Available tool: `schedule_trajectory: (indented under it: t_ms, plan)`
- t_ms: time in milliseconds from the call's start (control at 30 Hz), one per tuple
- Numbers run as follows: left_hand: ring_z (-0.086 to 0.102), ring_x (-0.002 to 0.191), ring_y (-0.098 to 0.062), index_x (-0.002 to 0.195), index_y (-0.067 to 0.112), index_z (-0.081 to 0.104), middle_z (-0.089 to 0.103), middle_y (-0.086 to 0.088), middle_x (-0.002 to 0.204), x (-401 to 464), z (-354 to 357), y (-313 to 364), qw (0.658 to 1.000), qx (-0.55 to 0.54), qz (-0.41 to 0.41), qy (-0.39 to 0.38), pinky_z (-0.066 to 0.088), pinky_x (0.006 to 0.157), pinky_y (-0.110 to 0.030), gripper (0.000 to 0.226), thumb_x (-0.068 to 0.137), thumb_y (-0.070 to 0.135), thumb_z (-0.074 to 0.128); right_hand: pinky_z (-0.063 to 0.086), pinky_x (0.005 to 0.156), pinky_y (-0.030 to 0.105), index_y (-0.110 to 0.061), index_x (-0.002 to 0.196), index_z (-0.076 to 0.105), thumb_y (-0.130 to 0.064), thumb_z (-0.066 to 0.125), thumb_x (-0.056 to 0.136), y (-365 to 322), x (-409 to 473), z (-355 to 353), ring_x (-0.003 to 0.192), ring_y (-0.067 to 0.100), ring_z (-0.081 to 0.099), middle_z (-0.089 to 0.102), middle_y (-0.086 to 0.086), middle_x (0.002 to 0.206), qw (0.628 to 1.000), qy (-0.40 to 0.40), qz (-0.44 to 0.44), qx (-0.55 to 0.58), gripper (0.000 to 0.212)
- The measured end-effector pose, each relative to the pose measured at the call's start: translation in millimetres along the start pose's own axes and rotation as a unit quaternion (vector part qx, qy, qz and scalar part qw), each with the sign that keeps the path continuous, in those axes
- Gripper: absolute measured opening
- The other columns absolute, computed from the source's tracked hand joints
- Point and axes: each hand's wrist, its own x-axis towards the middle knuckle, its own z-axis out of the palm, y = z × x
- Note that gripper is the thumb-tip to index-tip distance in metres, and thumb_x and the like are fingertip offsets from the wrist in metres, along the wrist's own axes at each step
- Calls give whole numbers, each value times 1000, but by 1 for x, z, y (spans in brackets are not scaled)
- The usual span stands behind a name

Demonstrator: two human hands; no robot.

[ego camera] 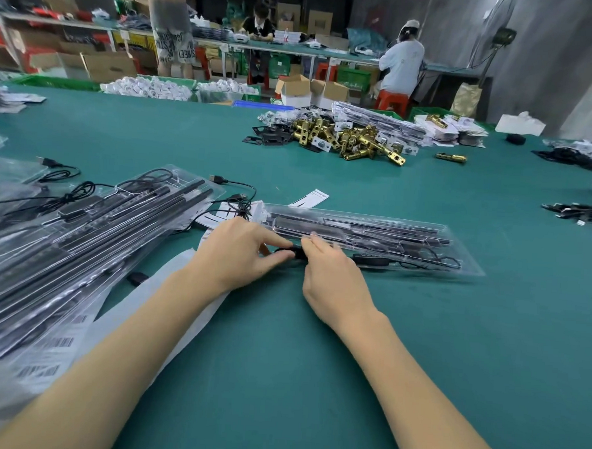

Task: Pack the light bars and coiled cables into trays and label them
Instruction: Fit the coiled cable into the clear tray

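Item: clear tray (372, 240) holding light bars, on green table (315, 345); at its near edge, left hand (238, 252) and right hand (332, 281) pinch a black coiled cable (295, 252). Risk: coil springs loose, snags, misses its recess

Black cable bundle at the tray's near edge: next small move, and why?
Probably tuck the black cable bundle down into the clear tray. Left hand and right hand both pinch it at the tray's near-left edge, the light bars already lie inside, and the bundle looks not yet seated.
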Motion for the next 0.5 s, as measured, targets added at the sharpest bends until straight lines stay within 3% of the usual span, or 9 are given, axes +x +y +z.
schedule_trajectory:
  t_ms: [100,200,300,400,500]
  plan:
    - [71,82,-12,107,36,78,77,7,91,3,-1,0,999,11,-27,-16,53,78,-32,19,91,30,69,3,124,36,-6,155,27,-13,34,101,0,-3,0,152,19,19,28,8,163,999,-23,-33,-25,55]
    - [68,82,-18,104,34,79,77,3,86,4,2,5,999,19,-48,-4,53,78,-33,17,90,29,71,-2,125,41,-8,159,15,-22,31,103,-2,-6,1,155,19,8,14,6,168,997,-58,-35,-46,59]
    - [61,97,-20,109,25,77,73,1,94,1,9,10,998,56,-26,12,49,82,-34,20,94,31,64,-6,125,44,-10,160,11,-26,31,103,-1,-7,1,155,17,6,6,5,169,996,-68,-33,-48,62]
    - [54,115,-22,123,14,65,68,-1,118,-1,16,19,994,101,23,-29,41,100,-35,31,98,28,53,-7,125,42,-5,159,8,-23,34,101,-2,-7,0,155,15,7,7,8,168,997,-61,-33,-23,67]
    - [52,122,-25,130,12,53,59,-3,130,-4,23,31,991,103,37,-72,38,101,-31,32,99,19,46,-5,125,39,-2,156,16,-20,36,99,-3,-7,-2,152,17,17,20,11,165,998,-56,-34,-1,63]
